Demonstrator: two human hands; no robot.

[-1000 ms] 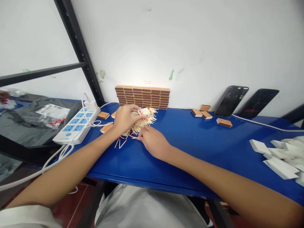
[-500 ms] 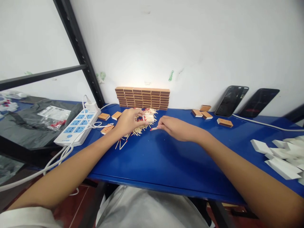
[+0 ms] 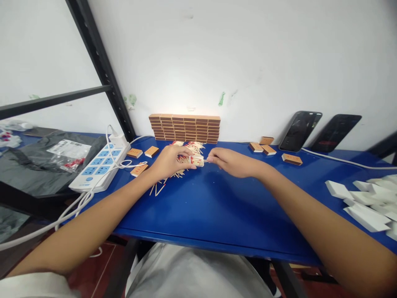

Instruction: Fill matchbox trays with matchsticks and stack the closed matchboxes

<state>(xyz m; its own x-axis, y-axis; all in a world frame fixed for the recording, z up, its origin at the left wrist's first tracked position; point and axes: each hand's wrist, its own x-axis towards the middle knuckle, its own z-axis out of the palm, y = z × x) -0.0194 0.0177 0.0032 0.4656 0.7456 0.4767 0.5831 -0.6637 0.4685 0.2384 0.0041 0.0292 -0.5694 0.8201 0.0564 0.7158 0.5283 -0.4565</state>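
Observation:
My left hand (image 3: pixel 169 162) is closed on a small open matchbox tray (image 3: pixel 197 160) filled with red-tipped matches, held just above the blue table (image 3: pixel 217 207). My right hand (image 3: pixel 228 161) is pinched at the tray's right end, fingertips touching the matches in it. A loose pile of matchsticks (image 3: pixel 182 159) lies under and behind my left hand, with a few stray sticks (image 3: pixel 157 189) nearer me.
A wall of stacked brown matchboxes (image 3: pixel 185 128) stands against the wall. Loose matchboxes (image 3: pixel 139 156) lie at left and others (image 3: pixel 269 150) at right. A white power strip (image 3: pixel 101 167) sits left. Two phones (image 3: pixel 316 131) lean on the wall. White inner trays (image 3: pixel 366 198) lie far right.
My right hand left the near side of the pile, moved right, then came to the tray's end. My left hand lowered the tray slightly towards the right.

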